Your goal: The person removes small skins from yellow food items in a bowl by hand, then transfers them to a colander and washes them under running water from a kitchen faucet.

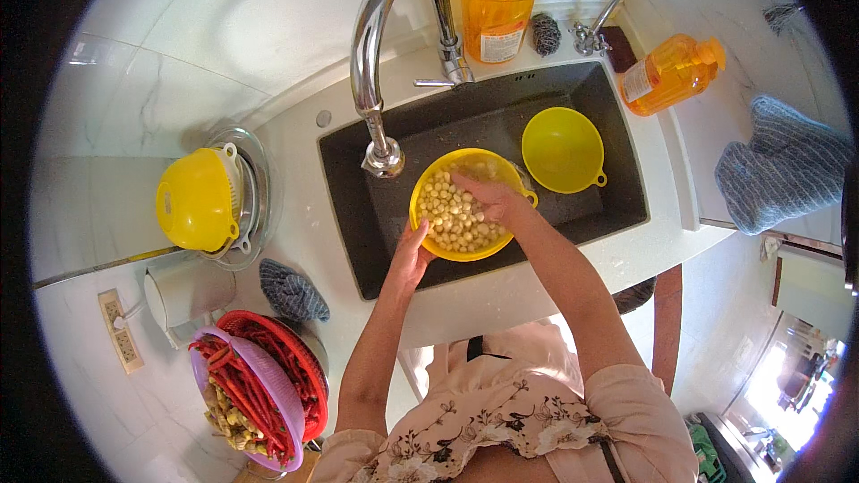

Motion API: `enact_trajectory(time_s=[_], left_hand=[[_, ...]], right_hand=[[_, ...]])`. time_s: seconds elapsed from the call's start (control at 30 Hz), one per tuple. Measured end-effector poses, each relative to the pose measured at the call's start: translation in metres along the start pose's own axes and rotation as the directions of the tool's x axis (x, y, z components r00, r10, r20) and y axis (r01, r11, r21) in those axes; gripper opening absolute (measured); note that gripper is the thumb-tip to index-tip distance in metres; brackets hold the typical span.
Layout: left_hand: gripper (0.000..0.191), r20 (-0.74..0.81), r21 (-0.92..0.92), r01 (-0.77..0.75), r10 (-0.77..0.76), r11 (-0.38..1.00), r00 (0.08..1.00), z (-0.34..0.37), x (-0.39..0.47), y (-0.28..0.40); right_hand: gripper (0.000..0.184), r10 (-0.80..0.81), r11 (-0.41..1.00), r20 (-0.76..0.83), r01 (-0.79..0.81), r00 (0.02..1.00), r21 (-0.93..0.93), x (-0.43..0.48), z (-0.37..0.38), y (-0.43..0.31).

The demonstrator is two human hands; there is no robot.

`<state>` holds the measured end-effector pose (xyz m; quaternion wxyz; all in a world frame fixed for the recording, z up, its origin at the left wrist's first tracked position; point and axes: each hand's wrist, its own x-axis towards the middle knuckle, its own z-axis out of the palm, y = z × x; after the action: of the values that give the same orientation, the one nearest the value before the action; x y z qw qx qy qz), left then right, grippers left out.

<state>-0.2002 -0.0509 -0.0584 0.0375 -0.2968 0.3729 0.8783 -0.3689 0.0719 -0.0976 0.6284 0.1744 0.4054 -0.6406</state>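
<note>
Over the dark kitchen sink (463,111), a yellow plastic bowl (466,257) holds water and many small pale round pieces (451,211), perhaps peeled garlic cloves. My left hand (411,258) grips the bowl's left rim, thumb on the edge and fingers beneath. My right hand (493,198) reaches into the bowl among the pieces, its fingertips partly under water; whether it holds any cannot be told. A second, empty yellow bowl (564,149) lies in the sink at the right. The chrome faucet (367,60) arches over the sink's left part.
Two orange soap bottles (500,10) (671,74) and a steel scourer (545,35) stand behind the sink. Stacked yellow bowls (194,200) and a striped cloth (293,290) are at the left. Baskets (268,382) of red chillies sit at lower left.
</note>
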Motion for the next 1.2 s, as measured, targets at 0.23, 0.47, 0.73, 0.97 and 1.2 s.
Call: enact_trajectory(time_s=[0.23, 0.47, 0.73, 0.97, 1.2], left_hand=[[0.057, -0.002, -0.063, 0.042, -0.042, 0.997, 0.999, -0.004, -0.002, -0.002], [0.056, 0.005, -0.133, 0.019, -0.018, 0.991, 1.000, 0.004, -0.001, -0.001], [0.055, 0.009, -0.124, 0.013, -0.012, 0.992, 1.000, 0.011, 0.015, -0.007], [0.055, 0.006, -0.124, 0.054, -0.053, 0.991, 0.999, 0.020, 0.028, -0.012], [0.050, 0.032, -0.152, 0.043, -0.039, 0.987, 0.999, 0.012, 0.040, -0.011]], right_hand=[[0.038, 0.057, 0.960, 0.206, -0.110, 0.977, 0.256, -0.006, -0.004, 0.007], [0.038, 0.018, 0.902, 0.283, -0.137, 0.959, 0.409, -0.026, 0.006, -0.002], [0.036, -0.009, 0.935, 0.088, -0.023, 0.996, 0.353, -0.046, 0.008, -0.010], [0.038, -0.175, 0.870, 0.082, 0.115, 0.981, 0.479, -0.087, -0.016, -0.035], [0.038, -0.342, 0.835, 0.007, 0.300, 0.940, 0.461, -0.115, -0.102, -0.080]])
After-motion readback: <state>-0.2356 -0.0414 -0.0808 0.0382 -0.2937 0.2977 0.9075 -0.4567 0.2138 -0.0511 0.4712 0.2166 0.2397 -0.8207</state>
